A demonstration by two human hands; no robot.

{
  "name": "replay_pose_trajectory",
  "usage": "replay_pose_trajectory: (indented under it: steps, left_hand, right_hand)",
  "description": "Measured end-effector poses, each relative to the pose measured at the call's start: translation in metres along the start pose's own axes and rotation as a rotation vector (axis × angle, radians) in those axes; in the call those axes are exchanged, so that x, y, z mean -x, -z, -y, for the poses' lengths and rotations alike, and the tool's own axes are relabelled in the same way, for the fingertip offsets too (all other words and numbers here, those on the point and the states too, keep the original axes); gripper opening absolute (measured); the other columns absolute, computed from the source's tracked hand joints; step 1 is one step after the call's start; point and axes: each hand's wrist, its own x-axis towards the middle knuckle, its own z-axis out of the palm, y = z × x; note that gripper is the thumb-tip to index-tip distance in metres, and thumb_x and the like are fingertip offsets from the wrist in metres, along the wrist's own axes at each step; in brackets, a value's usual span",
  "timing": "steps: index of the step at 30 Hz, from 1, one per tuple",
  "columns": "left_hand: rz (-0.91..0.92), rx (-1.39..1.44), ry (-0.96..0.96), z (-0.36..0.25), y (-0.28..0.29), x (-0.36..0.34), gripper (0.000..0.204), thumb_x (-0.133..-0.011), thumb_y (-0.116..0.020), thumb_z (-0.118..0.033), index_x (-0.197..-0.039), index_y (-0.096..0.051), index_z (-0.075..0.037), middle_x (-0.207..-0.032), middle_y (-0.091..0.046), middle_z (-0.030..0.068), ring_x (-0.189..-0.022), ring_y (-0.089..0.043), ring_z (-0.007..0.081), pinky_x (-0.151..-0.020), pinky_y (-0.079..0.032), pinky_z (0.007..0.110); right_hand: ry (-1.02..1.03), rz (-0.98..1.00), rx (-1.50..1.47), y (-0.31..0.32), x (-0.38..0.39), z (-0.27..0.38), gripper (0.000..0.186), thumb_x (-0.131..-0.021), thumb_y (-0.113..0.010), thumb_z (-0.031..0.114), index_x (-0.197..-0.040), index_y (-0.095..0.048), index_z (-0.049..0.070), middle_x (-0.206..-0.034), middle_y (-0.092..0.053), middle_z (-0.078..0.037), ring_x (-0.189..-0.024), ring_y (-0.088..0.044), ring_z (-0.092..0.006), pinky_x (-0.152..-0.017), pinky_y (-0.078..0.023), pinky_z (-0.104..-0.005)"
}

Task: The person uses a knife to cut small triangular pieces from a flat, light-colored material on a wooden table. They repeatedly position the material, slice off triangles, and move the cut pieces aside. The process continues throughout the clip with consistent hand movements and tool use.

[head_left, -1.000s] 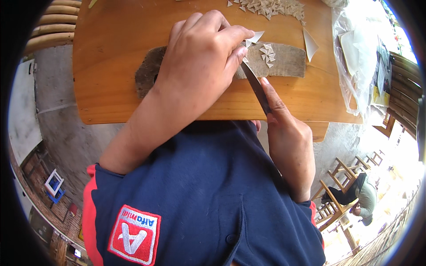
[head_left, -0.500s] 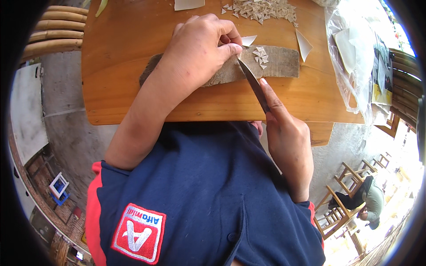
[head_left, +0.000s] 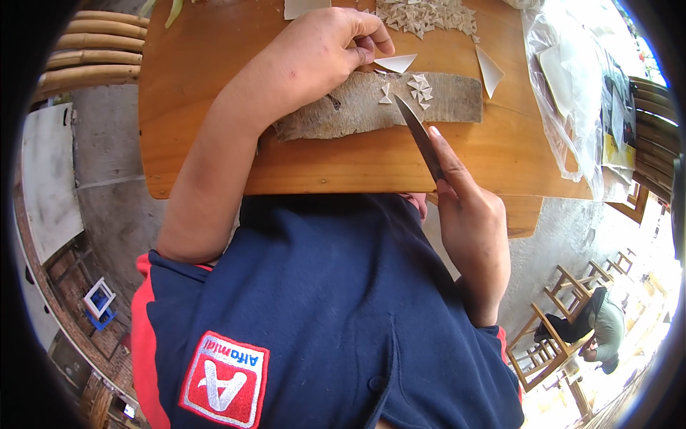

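Observation:
My right hand (head_left: pixel 474 214) grips a knife (head_left: pixel 421 139), index finger stretched along its back. The dark blade's tip points away from me, over a worn wooden board (head_left: pixel 336 111). Small cream triangular chips (head_left: pixel 420 89) lie on the board, and a couple of separate chips (head_left: pixel 386 94) sit left of the blade tip. Beyond the board's far edge, my left hand (head_left: pixel 350 41) hovers with thumb and index finger bent and slightly apart, nothing visible between them. Just beside its fingertips lies a larger white pointed piece (head_left: pixel 399 63); whether they touch it I cannot tell.
A heap of cream triangular chips (head_left: pixel 427 18) lies at the far side of the wooden table (head_left: pixel 193 143). White flat pieces (head_left: pixel 489 71) lie nearby. A clear plastic bag (head_left: pixel 564 93) hangs over the right edge. Further off at lower right, a person (head_left: pixel 606 325) bends near wooden chairs.
My left hand has moved off the board, away from me, exposing separate chips where its fingertips were. The knife has shifted slightly right and toward me, its tip now apart from the left fingers.

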Motion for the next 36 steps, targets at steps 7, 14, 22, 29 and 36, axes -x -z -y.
replay_pose_trajectory:
  steps: [7,14,22,29,36]
  left_hand:
    - [0.151,-0.072,-0.13,0.005,0.018,-0.007,0.015,-0.096,-0.071,-0.009,-0.105,-0.078,0.001,-0.094,-0.066,0.0069,-0.092,-0.064,0.0179,-0.085,-0.051,0.032]
    - [0.278,-0.076,-0.197,0.01,0.026,-0.022,0.015,-0.094,-0.071,-0.005,-0.105,-0.08,-0.001,-0.095,-0.066,0.0074,-0.093,-0.065,0.0203,-0.087,-0.052,0.035]
    - [0.291,-0.144,-0.452,0.022,0.028,-0.035,0.017,-0.086,-0.077,-0.004,-0.102,-0.082,-0.008,-0.092,-0.063,0.0051,-0.094,-0.062,0.0235,-0.084,-0.051,0.037]
    - [0.221,-0.173,-0.602,0.03,0.024,-0.042,0.007,-0.086,-0.08,-0.013,-0.093,-0.081,-0.01,-0.089,-0.066,0.003,-0.094,-0.062,0.0237,-0.084,-0.053,0.04]
    - [0.135,-0.162,-0.703,0.037,0.018,-0.042,0.009,-0.082,-0.083,-0.009,-0.09,-0.079,-0.009,-0.089,-0.064,0.0019,-0.093,-0.062,0.0231,-0.08,-0.053,0.038]
  right_hand:
    - [-0.013,0.005,0.019,0.003,0.0,-0.005,0.064,-0.095,-0.064,-0.007,-0.152,-0.061,0.023,-0.11,-0.073,-0.026,-0.081,-0.074,-0.0378,-0.079,-0.058,-0.042]
    - [0.048,0.03,0.05,0.004,-0.007,-0.008,0.064,-0.096,-0.06,-0.006,-0.156,-0.056,0.017,-0.077,-0.066,-0.02,-0.072,-0.072,-0.0339,-0.071,-0.056,-0.0455]
    - [0.053,0.048,-0.032,0.006,-0.015,-0.014,0.062,-0.094,-0.062,-0.006,-0.152,-0.061,0.018,-0.077,-0.065,-0.018,-0.068,-0.067,-0.0339,-0.069,-0.054,-0.0457]
    - [0.063,0.109,-0.036,0.014,-0.022,-0.023,0.066,-0.091,-0.065,-0.008,-0.152,-0.062,0.019,-0.076,-0.064,-0.016,-0.066,-0.066,-0.0308,-0.068,-0.053,-0.0437]
    - [0.074,0.109,-0.051,0.014,-0.025,-0.024,0.071,-0.087,-0.066,-0.01,-0.151,-0.062,0.02,-0.075,-0.063,-0.014,-0.065,-0.065,-0.0286,-0.067,-0.052,-0.044]
